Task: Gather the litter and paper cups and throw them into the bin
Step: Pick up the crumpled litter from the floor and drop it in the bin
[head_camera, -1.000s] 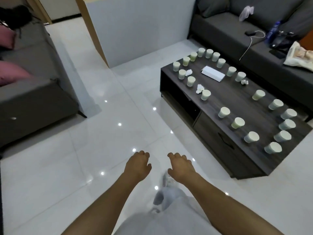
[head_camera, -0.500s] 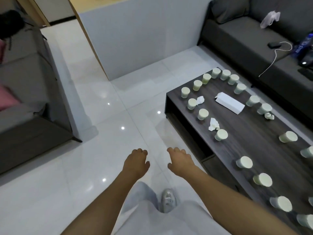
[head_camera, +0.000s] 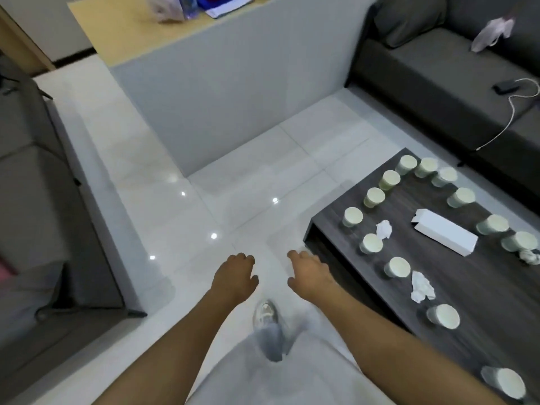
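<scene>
- I am holding my left hand (head_camera: pixel 233 277) and my right hand (head_camera: pixel 309 274) out in front of me over the white tiled floor (head_camera: pixel 181 206), both with fingers loosely curled and holding nothing.
- The floor is shining with small spots of reflected light, and one shoe (head_camera: pixel 264 312) is showing on it between my forearms.
- The dark wooden coffee table (head_camera: pixel 467 290) is standing to my right, its near corner just beside my right hand.
- Paper cups (head_camera: pixel 353 216) are sitting upright on the table, spread along its edges in a loose ring.
- A flat white box (head_camera: pixel 444 235) is lying inside that ring, near the far side.
- Crumpled tissues are lying among the cups: one (head_camera: pixel 384 229) beside the cups at the near end, another (head_camera: pixel 421 287) closer to me, and a third (head_camera: pixel 529 256) at the right edge of view.
- A dark grey sofa (head_camera: pixel 438 68) is running behind the table, carrying a white cable (head_camera: pixel 510 118) and a small black object.
- A second grey sofa (head_camera: pixel 38 200) is standing on my left.
- A pale grey partition (head_camera: pixel 233 83) is rising ahead, with a wooden top holding a plastic bag.
- No bin is showing anywhere.
</scene>
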The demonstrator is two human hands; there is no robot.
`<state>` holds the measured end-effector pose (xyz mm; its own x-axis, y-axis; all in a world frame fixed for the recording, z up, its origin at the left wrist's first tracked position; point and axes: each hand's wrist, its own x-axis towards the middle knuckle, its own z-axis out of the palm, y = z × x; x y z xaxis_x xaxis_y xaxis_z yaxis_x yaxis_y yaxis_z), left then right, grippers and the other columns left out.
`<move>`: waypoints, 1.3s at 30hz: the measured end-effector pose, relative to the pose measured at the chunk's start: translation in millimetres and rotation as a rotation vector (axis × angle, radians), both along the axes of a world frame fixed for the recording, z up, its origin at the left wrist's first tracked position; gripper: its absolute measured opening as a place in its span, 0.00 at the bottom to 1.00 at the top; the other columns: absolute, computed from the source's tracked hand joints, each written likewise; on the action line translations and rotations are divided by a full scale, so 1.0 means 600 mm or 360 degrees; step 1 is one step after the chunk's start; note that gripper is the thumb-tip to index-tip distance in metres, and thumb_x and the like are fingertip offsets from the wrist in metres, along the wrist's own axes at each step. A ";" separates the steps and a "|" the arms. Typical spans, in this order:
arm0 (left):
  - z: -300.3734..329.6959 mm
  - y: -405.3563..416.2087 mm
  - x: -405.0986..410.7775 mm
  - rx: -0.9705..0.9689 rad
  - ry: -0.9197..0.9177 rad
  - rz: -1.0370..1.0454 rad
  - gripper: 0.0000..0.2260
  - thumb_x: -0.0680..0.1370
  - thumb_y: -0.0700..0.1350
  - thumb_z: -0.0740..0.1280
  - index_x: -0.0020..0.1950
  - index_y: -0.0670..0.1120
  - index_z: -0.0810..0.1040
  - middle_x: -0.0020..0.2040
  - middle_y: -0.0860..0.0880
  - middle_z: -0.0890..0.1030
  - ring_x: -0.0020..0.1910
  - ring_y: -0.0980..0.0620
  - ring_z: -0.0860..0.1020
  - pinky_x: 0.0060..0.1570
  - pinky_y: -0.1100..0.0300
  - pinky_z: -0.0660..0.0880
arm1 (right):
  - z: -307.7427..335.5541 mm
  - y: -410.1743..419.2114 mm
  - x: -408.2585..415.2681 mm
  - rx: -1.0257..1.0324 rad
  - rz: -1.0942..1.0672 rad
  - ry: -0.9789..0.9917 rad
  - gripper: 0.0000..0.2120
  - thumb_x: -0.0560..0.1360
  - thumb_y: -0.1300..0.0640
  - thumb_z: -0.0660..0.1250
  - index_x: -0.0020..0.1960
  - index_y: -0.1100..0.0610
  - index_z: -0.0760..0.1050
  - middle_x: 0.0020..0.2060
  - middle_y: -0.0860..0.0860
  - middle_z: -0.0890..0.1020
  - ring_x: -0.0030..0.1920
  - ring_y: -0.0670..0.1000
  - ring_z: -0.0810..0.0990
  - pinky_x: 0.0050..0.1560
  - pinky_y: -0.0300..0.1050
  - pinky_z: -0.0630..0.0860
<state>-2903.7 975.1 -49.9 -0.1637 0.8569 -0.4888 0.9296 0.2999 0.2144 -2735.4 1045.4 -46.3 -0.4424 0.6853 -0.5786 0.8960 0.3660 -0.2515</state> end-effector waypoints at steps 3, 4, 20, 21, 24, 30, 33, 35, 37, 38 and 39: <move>0.006 0.093 -0.055 -0.0028 0.0003 -0.0045 0.18 0.79 0.50 0.60 0.67 0.44 0.69 0.60 0.47 0.73 0.61 0.47 0.70 0.54 0.55 0.72 | 0.003 0.075 -0.045 0.0020 -0.0042 0.0003 0.24 0.76 0.59 0.61 0.71 0.54 0.61 0.62 0.54 0.72 0.62 0.57 0.70 0.58 0.52 0.69; 0.005 0.130 -0.072 -0.0024 0.0005 -0.0067 0.18 0.79 0.50 0.60 0.66 0.44 0.70 0.60 0.47 0.73 0.61 0.47 0.70 0.54 0.55 0.72 | 0.001 0.107 -0.059 0.0020 -0.0063 -0.0001 0.23 0.76 0.59 0.61 0.70 0.54 0.62 0.62 0.54 0.72 0.62 0.57 0.70 0.58 0.52 0.69; -0.008 0.730 -0.196 -0.0031 0.0057 -0.0412 0.19 0.79 0.49 0.61 0.68 0.44 0.69 0.61 0.46 0.74 0.62 0.47 0.70 0.54 0.54 0.73 | -0.034 0.637 -0.155 -0.0091 -0.0540 0.0037 0.23 0.77 0.58 0.60 0.71 0.55 0.61 0.61 0.55 0.71 0.62 0.58 0.69 0.60 0.54 0.68; -0.006 0.765 -0.194 -0.0031 0.0055 -0.0452 0.19 0.79 0.49 0.61 0.68 0.45 0.69 0.61 0.46 0.74 0.62 0.47 0.71 0.53 0.54 0.73 | -0.033 0.661 -0.151 -0.0086 -0.0590 0.0044 0.23 0.77 0.58 0.61 0.70 0.56 0.61 0.61 0.55 0.71 0.61 0.58 0.69 0.60 0.54 0.68; -0.006 0.867 -0.181 -0.0060 0.0049 -0.0563 0.19 0.79 0.50 0.61 0.68 0.46 0.69 0.62 0.47 0.74 0.62 0.48 0.71 0.52 0.55 0.73 | -0.032 0.726 -0.138 -0.0126 -0.0719 0.0008 0.22 0.76 0.58 0.61 0.69 0.56 0.62 0.61 0.55 0.71 0.61 0.58 0.70 0.59 0.54 0.68; -0.022 1.087 -0.131 -0.0064 0.0029 -0.0900 0.18 0.78 0.51 0.62 0.67 0.46 0.71 0.62 0.46 0.74 0.61 0.47 0.72 0.55 0.54 0.73 | -0.039 0.881 -0.102 -0.0162 -0.1029 -0.0029 0.25 0.76 0.57 0.61 0.71 0.55 0.60 0.63 0.55 0.70 0.63 0.59 0.69 0.61 0.55 0.69; -0.027 1.207 -0.104 -0.0048 0.0007 -0.1069 0.19 0.79 0.51 0.62 0.68 0.46 0.70 0.62 0.47 0.74 0.62 0.47 0.71 0.55 0.54 0.73 | -0.039 0.976 -0.083 -0.0159 -0.1194 -0.0039 0.25 0.77 0.56 0.61 0.71 0.55 0.60 0.64 0.55 0.70 0.64 0.59 0.68 0.61 0.55 0.68; -0.023 1.289 -0.083 -0.0050 0.0007 -0.1201 0.19 0.79 0.51 0.62 0.68 0.46 0.70 0.63 0.47 0.74 0.63 0.48 0.71 0.56 0.54 0.73 | -0.034 1.039 -0.068 -0.0155 -0.1334 -0.0034 0.25 0.77 0.56 0.61 0.72 0.55 0.59 0.64 0.55 0.69 0.64 0.59 0.68 0.61 0.54 0.69; -0.021 1.361 -0.060 -0.0063 0.0017 -0.1323 0.18 0.79 0.50 0.61 0.67 0.45 0.70 0.63 0.46 0.74 0.63 0.47 0.71 0.56 0.54 0.73 | -0.028 1.090 -0.055 -0.0138 -0.1458 -0.0017 0.24 0.77 0.56 0.61 0.71 0.55 0.60 0.64 0.55 0.70 0.64 0.58 0.69 0.60 0.54 0.69; -0.019 1.391 -0.047 -0.0065 0.0022 -0.1384 0.18 0.79 0.50 0.61 0.67 0.45 0.70 0.63 0.46 0.74 0.63 0.47 0.71 0.56 0.54 0.73 | -0.026 1.110 -0.049 -0.0122 -0.1504 -0.0006 0.23 0.77 0.56 0.61 0.71 0.55 0.60 0.63 0.55 0.70 0.63 0.58 0.69 0.60 0.54 0.69; -0.017 1.425 -0.030 -0.0069 0.0028 -0.1456 0.18 0.79 0.50 0.61 0.67 0.45 0.70 0.62 0.46 0.74 0.62 0.47 0.71 0.56 0.54 0.73 | -0.026 1.132 -0.039 -0.0116 -0.1568 0.0007 0.23 0.77 0.55 0.61 0.71 0.55 0.61 0.63 0.55 0.70 0.63 0.58 0.69 0.60 0.54 0.69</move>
<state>-2922.0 1829.9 -60.1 0.5623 0.6370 -0.5273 0.8115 -0.5476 0.2040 -2758.8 1724.3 -61.9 0.3044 0.7111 -0.6338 0.7910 -0.5595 -0.2478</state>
